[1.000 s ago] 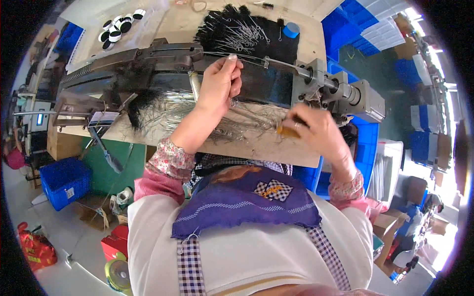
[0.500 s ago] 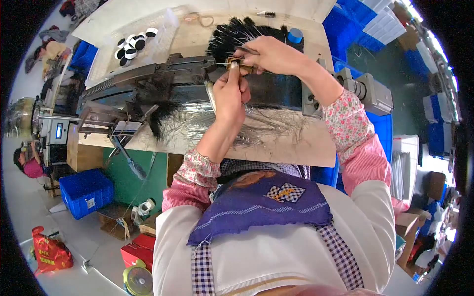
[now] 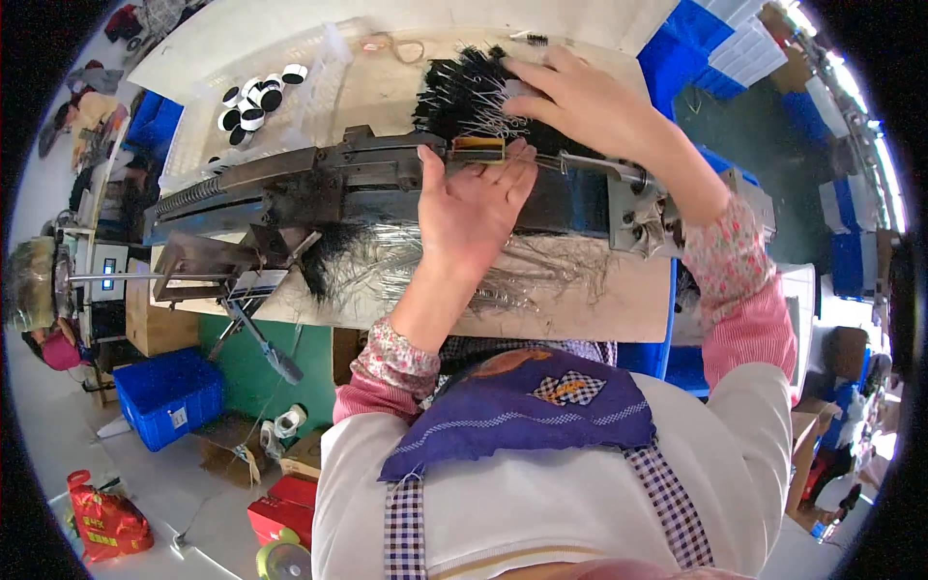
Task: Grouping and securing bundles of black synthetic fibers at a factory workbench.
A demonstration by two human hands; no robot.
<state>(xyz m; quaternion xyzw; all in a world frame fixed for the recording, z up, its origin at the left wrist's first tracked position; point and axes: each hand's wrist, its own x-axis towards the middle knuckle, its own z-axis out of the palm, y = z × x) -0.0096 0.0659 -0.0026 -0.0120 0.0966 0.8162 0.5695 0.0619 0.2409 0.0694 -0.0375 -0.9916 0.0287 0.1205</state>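
Half a second on, the person's bare right hand [image 3: 592, 104] has moved off the amber, rectangular, frame-like block [image 3: 479, 148], and the bare left hand [image 3: 471, 208] has opened beneath it. Nearest is the purple cloth apron [image 3: 522, 411] with checked straps, then the pale wooden bench [image 3: 590, 314], strewn with thin silver wires [image 3: 396, 273]. Beyond the wires, the left palm faces up over the long dark metal machine [image 3: 382, 201], thumb apart and fingers extended under the block; whether they touch it I cannot tell. The block lies along the machine's thin metal rod. The right fingers are spread over black-bristled wire brushes [image 3: 464, 101], contact unclear, and that hand and forearm hide part of the pile and the machine's right end. Farther left, a clear plastic basket [image 3: 333, 48] holds round white-and-black pieces [image 3: 253, 104].
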